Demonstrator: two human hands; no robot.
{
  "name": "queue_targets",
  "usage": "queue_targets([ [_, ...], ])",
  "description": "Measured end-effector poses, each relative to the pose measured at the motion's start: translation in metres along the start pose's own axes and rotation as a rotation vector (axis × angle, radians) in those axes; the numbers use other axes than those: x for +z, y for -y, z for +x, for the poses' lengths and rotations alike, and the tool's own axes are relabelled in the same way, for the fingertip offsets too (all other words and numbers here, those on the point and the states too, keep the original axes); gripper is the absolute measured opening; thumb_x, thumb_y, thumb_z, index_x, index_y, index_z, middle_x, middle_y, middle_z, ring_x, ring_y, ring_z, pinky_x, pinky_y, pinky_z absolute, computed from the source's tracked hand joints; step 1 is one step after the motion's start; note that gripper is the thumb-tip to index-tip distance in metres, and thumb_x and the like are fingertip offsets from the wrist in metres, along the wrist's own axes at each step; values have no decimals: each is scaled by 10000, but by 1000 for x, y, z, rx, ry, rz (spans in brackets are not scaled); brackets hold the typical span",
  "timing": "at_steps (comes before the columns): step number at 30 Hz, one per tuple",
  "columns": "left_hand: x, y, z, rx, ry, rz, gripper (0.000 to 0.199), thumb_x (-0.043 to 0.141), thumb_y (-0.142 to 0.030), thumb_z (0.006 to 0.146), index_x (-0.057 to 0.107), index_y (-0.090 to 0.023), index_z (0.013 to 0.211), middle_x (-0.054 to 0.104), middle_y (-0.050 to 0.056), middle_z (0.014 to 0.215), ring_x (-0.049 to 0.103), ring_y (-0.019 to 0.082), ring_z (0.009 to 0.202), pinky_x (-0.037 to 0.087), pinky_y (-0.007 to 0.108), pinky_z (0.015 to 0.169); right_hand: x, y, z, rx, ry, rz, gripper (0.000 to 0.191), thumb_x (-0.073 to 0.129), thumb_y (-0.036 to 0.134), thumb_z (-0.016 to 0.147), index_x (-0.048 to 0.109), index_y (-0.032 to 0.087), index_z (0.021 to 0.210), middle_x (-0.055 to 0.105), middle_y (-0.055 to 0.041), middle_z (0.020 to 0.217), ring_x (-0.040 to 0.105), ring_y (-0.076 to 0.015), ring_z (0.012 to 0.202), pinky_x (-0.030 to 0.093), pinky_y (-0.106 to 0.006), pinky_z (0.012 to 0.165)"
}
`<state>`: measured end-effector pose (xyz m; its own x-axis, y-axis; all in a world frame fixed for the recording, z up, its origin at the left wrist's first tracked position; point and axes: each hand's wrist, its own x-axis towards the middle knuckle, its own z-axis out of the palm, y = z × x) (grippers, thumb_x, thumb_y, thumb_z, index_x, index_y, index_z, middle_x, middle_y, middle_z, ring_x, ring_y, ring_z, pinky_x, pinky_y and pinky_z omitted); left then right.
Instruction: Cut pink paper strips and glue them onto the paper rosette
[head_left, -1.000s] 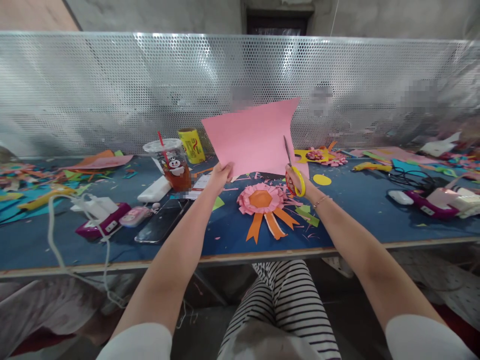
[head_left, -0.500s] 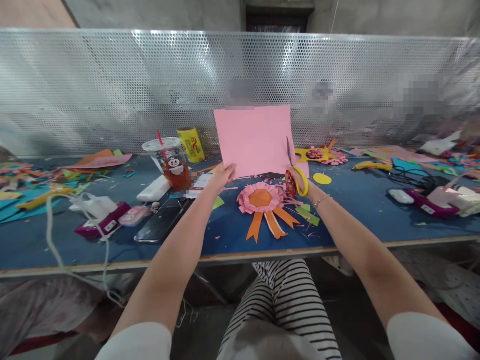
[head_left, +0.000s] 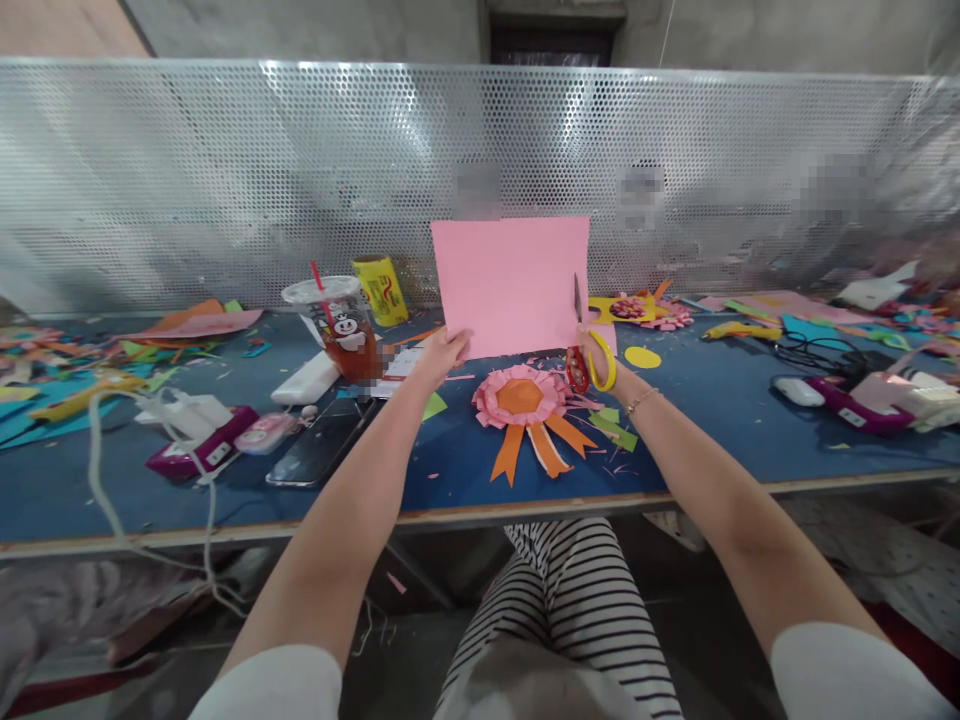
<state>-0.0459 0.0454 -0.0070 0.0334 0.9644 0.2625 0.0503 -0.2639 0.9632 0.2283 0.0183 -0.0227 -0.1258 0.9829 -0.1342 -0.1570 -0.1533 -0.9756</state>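
Observation:
A sheet of pink paper is held up above the table. My left hand pinches its lower left corner. At the lower right, my right hand is closed round scissors with red and yellow handles, their blades pointing up beside the sheet's right edge. Whether those fingers also grip the paper is hard to tell. Below the sheet, a pink pleated paper rosette with an orange centre and orange ribbon tails lies on the blue table.
Left of centre stand a drink cup with a red straw and a yellow roll. A phone, a purple power strip and cables lie further left. Paper scraps, a yellow glue gun and a yellow disc are to the right.
The pink sheet has shifted slightly right and its top edge looks more level. Both hands keep nearly the same places, with the scissors still in my right hand.

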Motion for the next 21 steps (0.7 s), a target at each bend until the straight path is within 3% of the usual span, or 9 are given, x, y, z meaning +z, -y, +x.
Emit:
queue_targets([
  [4,2,-4,-3,-27,10,20,189,612,-303,724,479,-169,738,372,-73,512,308,35,411,263,138,386,-3,0,2,-5,15,6,540,343,719,776,395,211,598,393,30,458,340,-71,346,266,-203,306],
  [8,5,-7,-6,-64,-20,36,180,621,-284,728,484,-168,737,358,-72,493,302,37,418,265,137,398,-2,-3,5,-67,-13,-35,571,360,763,730,330,222,554,316,45,410,282,-67,321,231,-208,284],
  [14,2,-5,-5,-30,-11,51,203,628,-310,718,509,-167,800,388,-64,536,329,42,443,324,147,424,-3,-3,5,-114,-25,-49,605,401,786,685,321,211,515,284,50,390,259,-54,313,210,-195,270],
  [21,-1,-3,-2,-4,29,58,208,616,-329,720,501,-170,788,360,-71,543,306,37,424,264,145,390,-3,0,5,-37,19,18,579,430,768,685,380,203,572,371,39,437,316,-60,322,246,-207,282],
])
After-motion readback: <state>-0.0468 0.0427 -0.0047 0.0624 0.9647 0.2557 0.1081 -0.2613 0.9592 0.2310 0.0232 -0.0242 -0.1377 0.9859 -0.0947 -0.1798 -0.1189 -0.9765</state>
